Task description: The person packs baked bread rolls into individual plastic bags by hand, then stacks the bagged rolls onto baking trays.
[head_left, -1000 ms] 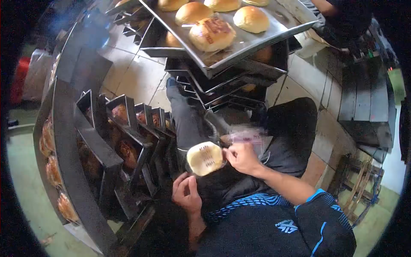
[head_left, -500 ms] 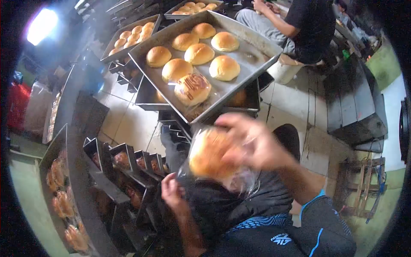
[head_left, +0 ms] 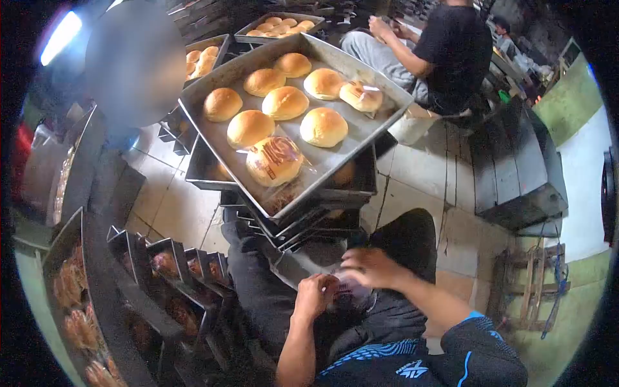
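Note:
In the head view, my left hand (head_left: 314,297) is over my lap, its fingers closed on the edge of a clear plastic bag (head_left: 353,291). Close to it on the right, my right hand (head_left: 373,267) hovers at the plastic with bent, slightly blurred fingers apart. Ahead of both hands, a large metal tray (head_left: 382,132) holds several bare golden buns (head_left: 285,103). A bagged bun with dark print (head_left: 275,160) sits in its near corner. Another bagged bun (head_left: 361,97) leans tilted near the right corner.
More trays (head_left: 193,164) are stacked under the big one. Black pans with wrapped items (head_left: 164,263) stand at my left, beside a rack of bagged bread (head_left: 78,329). A seated person (head_left: 451,55) works beyond the tray. A dark metal box (head_left: 519,171) stands at right.
The bagged bun has left my right hand, and a bagged bun now lies at the tray's right. My right hand has come down to my lap; my left has moved right to meet it.

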Demonstrator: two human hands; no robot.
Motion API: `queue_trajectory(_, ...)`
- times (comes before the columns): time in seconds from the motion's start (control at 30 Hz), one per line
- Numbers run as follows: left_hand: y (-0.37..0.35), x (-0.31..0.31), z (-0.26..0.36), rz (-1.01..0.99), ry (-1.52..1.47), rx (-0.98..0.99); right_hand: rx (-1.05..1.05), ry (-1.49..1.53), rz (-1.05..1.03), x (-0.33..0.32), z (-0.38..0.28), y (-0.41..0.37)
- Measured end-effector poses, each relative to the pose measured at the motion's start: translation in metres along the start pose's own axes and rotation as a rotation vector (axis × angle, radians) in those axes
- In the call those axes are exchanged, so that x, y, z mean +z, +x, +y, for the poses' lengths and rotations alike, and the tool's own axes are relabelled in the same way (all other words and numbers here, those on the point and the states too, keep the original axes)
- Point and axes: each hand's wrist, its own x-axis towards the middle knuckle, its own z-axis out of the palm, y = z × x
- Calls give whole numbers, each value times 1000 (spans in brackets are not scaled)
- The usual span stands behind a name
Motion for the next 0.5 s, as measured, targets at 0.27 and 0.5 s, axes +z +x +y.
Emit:
queue_trajectory(0.27,2,3,29,49,-123,-44,103,-17,296,37,3,-39)
queue_trajectory(0.5,15,-20,31,364,-1079,-34,121,327,734,-60,-53,-22)
